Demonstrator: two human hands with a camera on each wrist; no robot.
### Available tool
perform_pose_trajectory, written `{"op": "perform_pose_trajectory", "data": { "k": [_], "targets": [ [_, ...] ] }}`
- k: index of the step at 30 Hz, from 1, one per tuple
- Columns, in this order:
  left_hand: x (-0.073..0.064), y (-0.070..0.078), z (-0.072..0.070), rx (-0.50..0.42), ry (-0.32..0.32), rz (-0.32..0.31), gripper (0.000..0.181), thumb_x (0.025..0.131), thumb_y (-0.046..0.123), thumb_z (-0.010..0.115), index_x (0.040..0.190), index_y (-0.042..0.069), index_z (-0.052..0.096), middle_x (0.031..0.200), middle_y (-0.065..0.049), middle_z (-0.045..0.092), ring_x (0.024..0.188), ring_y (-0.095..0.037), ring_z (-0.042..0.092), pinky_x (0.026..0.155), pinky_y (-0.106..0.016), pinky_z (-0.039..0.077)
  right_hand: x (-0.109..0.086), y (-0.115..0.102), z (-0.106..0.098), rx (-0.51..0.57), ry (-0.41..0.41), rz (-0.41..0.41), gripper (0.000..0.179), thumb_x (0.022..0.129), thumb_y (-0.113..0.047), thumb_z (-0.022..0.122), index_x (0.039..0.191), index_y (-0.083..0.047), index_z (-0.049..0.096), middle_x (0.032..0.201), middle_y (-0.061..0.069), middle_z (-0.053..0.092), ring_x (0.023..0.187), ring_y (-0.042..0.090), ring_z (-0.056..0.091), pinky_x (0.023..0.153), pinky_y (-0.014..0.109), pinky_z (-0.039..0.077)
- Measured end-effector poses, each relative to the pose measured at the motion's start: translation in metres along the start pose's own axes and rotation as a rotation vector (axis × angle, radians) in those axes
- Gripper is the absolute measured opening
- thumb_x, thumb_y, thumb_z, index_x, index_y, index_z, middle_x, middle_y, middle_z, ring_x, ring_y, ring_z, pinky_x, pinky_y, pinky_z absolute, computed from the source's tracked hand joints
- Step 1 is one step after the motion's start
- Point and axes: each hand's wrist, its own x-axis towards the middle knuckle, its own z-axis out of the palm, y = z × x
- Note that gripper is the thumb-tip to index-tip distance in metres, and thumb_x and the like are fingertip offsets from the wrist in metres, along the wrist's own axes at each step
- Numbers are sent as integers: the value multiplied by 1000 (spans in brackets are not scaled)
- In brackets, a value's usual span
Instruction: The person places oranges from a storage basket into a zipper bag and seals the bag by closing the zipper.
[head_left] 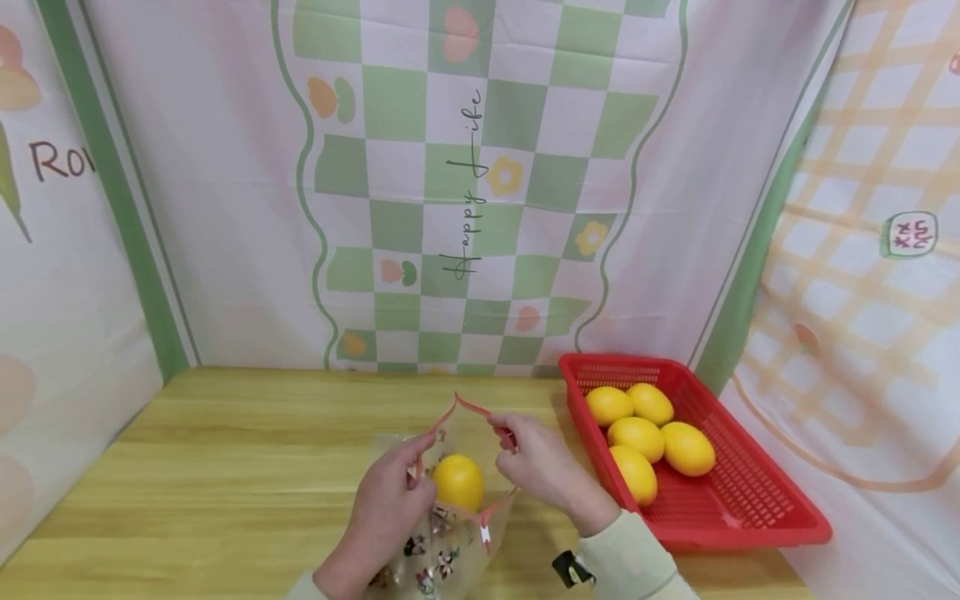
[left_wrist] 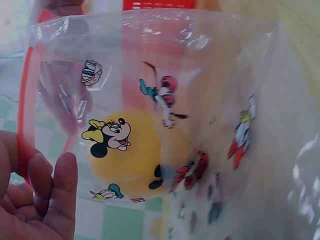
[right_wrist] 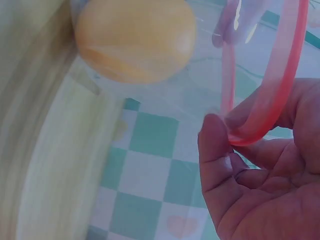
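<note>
- The yellow fruit (head_left: 459,482) sits inside the clear bag (head_left: 450,558), seen through its open mouth, between the two hands; whether the left thumb touches it through the plastic, one cannot tell.
- The left hand (head_left: 386,508) pinches the left side of the bag's red rim (right_wrist: 280,95), its fingers bent close together with little more than the rim between them.
- The right hand (head_left: 543,467) pinches the right side of the bag's rim between thumb and fingers, the tips nearly meeting; neither hand grips the fruit.
- The rim's near edge crosses in front of the fruit's lower part, and printed cartoon figures on the bag's wall partly cover it in the left wrist view.
- A white slider (head_left: 485,533) hangs at the bag's near edge.
- To the right of the bag, a red basket (head_left: 750,536) stands on the wood-grain worktop (head_left: 225,467), holding more yellow fruits (head_left: 636,440) gathered toward its left side.
- Behind the bag hangs a green-and-white checked cloth (head_left: 465,167).
- Count: one bag, one basket, one fruit in the bag, five in the basket.
</note>
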Motion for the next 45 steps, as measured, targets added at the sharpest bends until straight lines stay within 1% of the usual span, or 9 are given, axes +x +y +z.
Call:
{"op": "perform_pose_trajectory", "data": {
  "k": [6, 11, 16, 23, 30, 34, 38, 41, 45],
  "targets": [
    [2, 14, -7, 29, 11, 23, 60, 83, 2, 64, 143, 6, 63, 142, -15, 63, 43, -1, 35, 37, -15, 32, 2, -3, -15, -18, 5, -19, 40, 85, -2, 59, 124, -3, 68, 75, -1, 46, 66, 12, 39, 61, 25, 35],
    [4, 24, -13, 34, 5, 40, 59, 85, 2, 65, 143, 7, 62, 137, -13, 66, 42, -2, 35, 36, -16, 32, 2, -6, -26, -14, 6, -14, 44, 87, -3, 59, 130, -4, 67, 79, -1, 47, 66, 12, 38, 60, 25, 34],
    [7, 33, -17, 14, -6, 50, 60, 86, 2, 65, 145, 8, 60, 137, -13, 66, 41, -3, 38, 35, -19, 35, 3, -9, -35, -44, 22, -44, 37, 88, -6, 59, 124, -5, 68, 79, 2, 47, 70, 14, 42, 63, 28, 37],
    [10, 43, -23, 9, 3, 45, 62, 84, 1, 65, 145, 10, 61, 141, -11, 65, 42, -5, 39, 36, -20, 36, 1, -13, -45, -83, 51, -57, 48, 91, -10, 61, 138, -4, 65, 97, 2, 60, 90, 19, 54, 81, 35, 47],
    [11, 52, -28, -3, 27, 39, 61, 84, 0, 66, 145, 10, 62, 135, -10, 66, 43, -6, 42, 36, -22, 40, 1, -18, -54, -67, 45, -52, 52, 93, -11, 58, 144, -6, 61, 103, 2, 61, 94, 21, 54, 81, 36, 48],
    [12, 56, -31, 6, 35, 29, 62, 83, 1, 64, 145, 12, 62, 136, -8, 66, 43, -7, 41, 36, -21, 37, 2, -19, -56, -64, 48, -66, 51, 94, -11, 58, 144, -5, 61, 108, 4, 64, 94, 20, 54, 83, 36, 48],
    [12, 56, -31, 1, 30, 22, 63, 83, 1, 64, 145, 12, 61, 140, -8, 65, 43, -7, 42, 37, -21, 37, 2, -19, -55, -50, 39, -60, 52, 93, -11, 58, 145, -6, 60, 102, 3, 62, 91, 19, 54, 79, 34, 48],
    [12, 55, -31, -11, 28, 20, 62, 84, 1, 65, 145, 11, 61, 138, -9, 65, 44, -7, 42, 37, -21, 38, 2, -18, -54, -40, 21, -49, 53, 93, -10, 57, 146, -6, 59, 96, 2, 58, 88, 18, 53, 76, 34, 46],
    [12, 52, -29, -25, 33, 24, 61, 84, 1, 68, 144, 10, 62, 135, -11, 66, 45, -7, 44, 38, -21, 39, 2, -16, -53, -38, 9, -45, 54, 93, -9, 57, 146, -6, 59, 93, 1, 56, 86, 18, 52, 75, 33, 45]
  ]
}}
